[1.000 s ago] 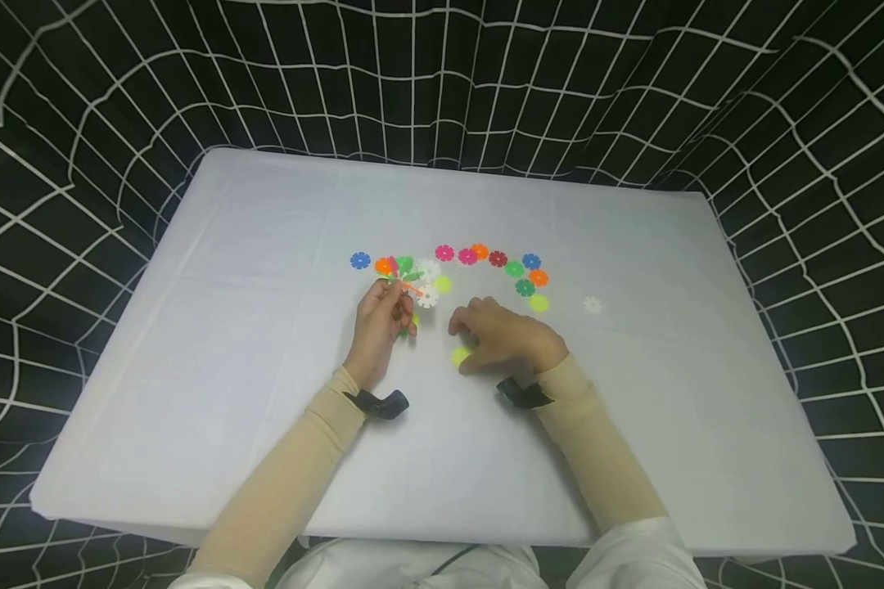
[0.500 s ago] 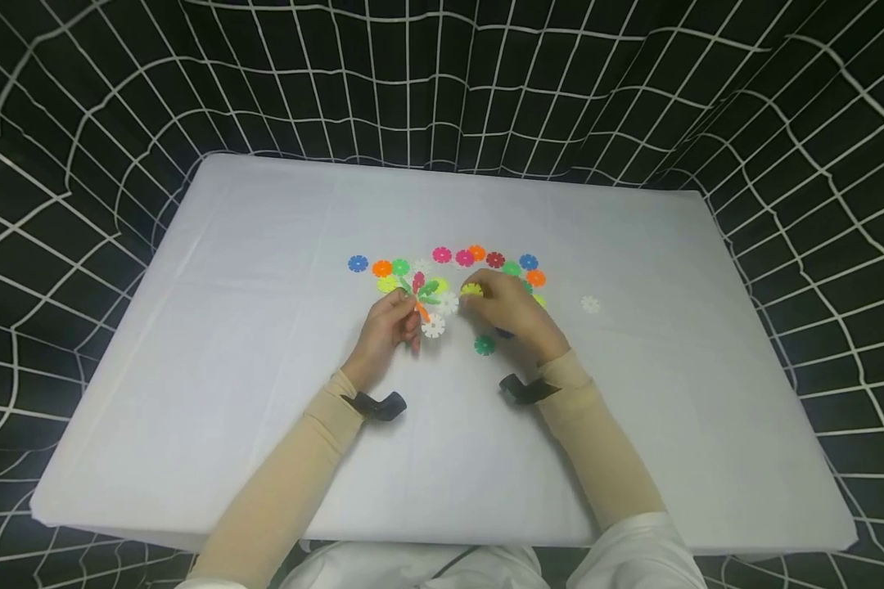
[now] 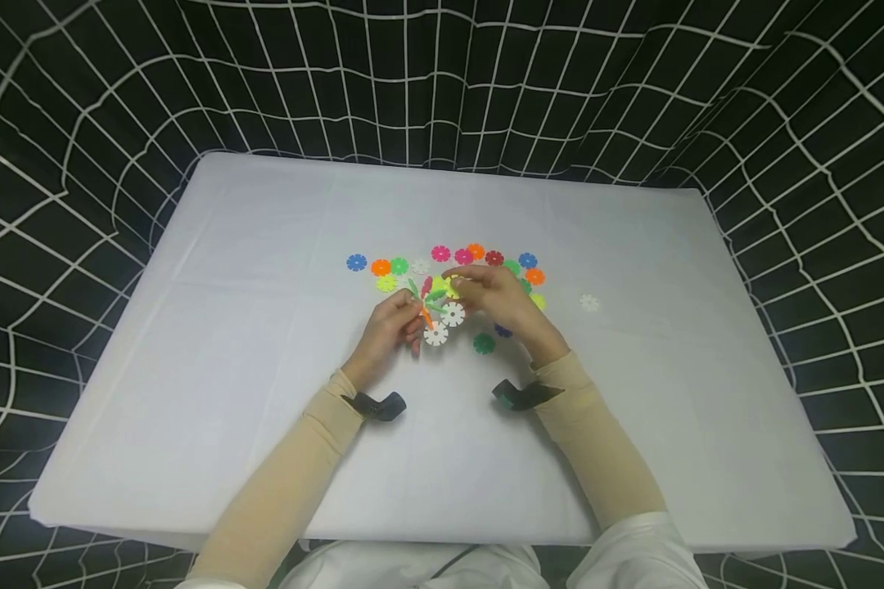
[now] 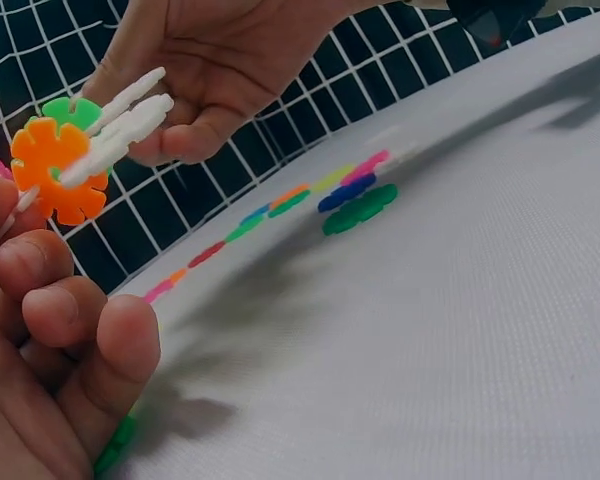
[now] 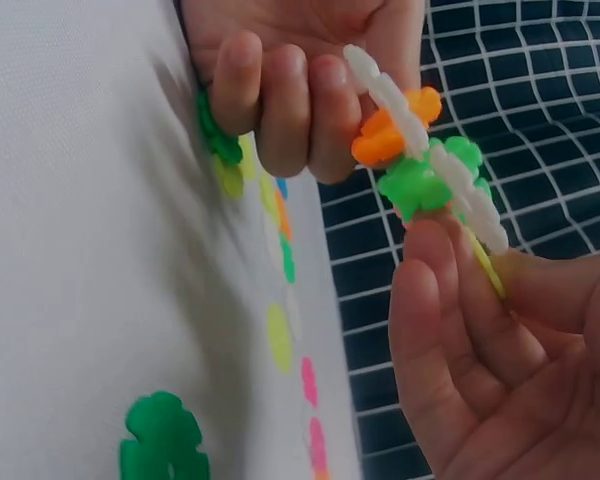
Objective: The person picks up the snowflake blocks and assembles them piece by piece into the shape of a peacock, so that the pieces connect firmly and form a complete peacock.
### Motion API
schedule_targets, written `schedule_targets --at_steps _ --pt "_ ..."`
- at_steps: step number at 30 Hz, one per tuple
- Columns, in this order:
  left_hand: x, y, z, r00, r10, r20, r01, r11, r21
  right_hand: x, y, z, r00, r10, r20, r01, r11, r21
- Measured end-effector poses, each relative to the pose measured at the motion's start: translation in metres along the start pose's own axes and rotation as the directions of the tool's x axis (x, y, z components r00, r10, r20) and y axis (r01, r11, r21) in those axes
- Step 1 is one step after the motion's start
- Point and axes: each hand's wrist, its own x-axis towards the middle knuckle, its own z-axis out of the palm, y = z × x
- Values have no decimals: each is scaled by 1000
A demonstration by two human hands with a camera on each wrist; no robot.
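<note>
Right wrist view: a cluster of linked discs (image 5: 430, 175) was pinched by the left fingers (image 5: 285, 112); near them, a yellow disc (image 5: 488, 268) was pinched by the right fingers (image 5: 417, 310). The cluster could be sprung apart if uneven pressure was applied.

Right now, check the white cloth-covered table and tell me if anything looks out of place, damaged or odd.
A white, flower-shaped plastic disc lies alone to the right of the person's right hand, apart from the scattered multicoloured discs, so it looks like a stray. Nothing looks plainly broken or spilled.
</note>
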Motion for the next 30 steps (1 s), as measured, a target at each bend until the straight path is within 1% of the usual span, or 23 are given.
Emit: schedule_targets --at_steps 5,9,11,14,15,17,19,21,23,25,26,27,28,30 --pt "0 0 0 1000 -2 -6 3 1000 31 -1 1 5 1000 -23 -7 22 999 -36" --pt "-1 1 -1 1000 -4 1 4 998 65 0 2 9 1000 -21 -5 21 999 -32" --pt "-1 1 -1 1000 -2 6 2 998 68 1 2 10 1000 -18 1 18 1000 -26" --pt "0 0 -1 1000 5 -4 -5 997 74 1 3 7 1000 -27 6 27 999 -37" --pt "1 -1 -1 1000 9 -16 -8 997 82 1 3 5 1000 -26 11 27 999 -39" --pt "1 -1 0 998 11 -58 -6 995 97 1 3 1 1000 -19 24 20 999 -38" --pt "1 -1 -1 995 5 -101 4 996 89 0 3 -4 999 -11 39 13 999 -43" --pt "2 0 -2 990 -11 -141 17 999 44 -1 4 -10 999 -1 46 4 997 -71" --pt "2 0 -3 986 -34 -161 31 999 -23 -2 7 -16 998 10 55 -2 989 -148" --pt "2 1 -3 984 -51 -168 36 995 -89 -3 10 -22 996 47 77 -26 968 -251" --pt "2 1 -3 984 -56 -168 37 993 -115 -4 12 -24 992 66 105 -30 947 -319" --pt "2 1 -4 984 -59 -168 37 990 -133 -5 14 -27 986 94 141 -30 917 -397" --pt "2 1 -3 984 -62 -169 36 988 -150 -7 15 -28 974 128 189 -27 888 -459" --pt "2 3 -3 984 -65 -168 35 984 -174 -10 17 -30 947 173 271 11 825 -565"
